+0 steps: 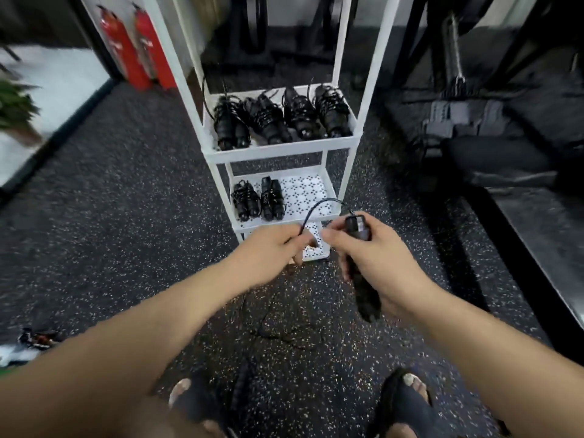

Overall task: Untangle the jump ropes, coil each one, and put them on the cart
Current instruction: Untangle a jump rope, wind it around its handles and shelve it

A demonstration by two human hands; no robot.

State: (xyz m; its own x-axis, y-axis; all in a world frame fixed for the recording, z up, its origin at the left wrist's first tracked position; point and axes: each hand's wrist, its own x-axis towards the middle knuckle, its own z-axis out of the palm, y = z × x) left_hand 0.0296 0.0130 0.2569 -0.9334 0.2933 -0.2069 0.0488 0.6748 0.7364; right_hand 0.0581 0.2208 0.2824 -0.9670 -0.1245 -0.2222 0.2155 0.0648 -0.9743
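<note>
Just in front of the white metal cart (278, 150), my right hand (379, 257) grips a black jump rope (357, 227) by its handle end. My left hand (271, 248) pinches its thin cord (316, 207), which arcs between them. Slack trails over the speckled rubber floor (126, 200). On the cart, four coiled ropes (271, 121) fill one shelf, and two more bundles (257, 199) lie on the perforated shelf below. Left of the cart stand two red fire extinguishers (120, 49).

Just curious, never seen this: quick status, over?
Left hand pinches cord. Right hand grips rope handles. Coiled ropes already on cart shelves. Loose cord trails on floor.
</note>
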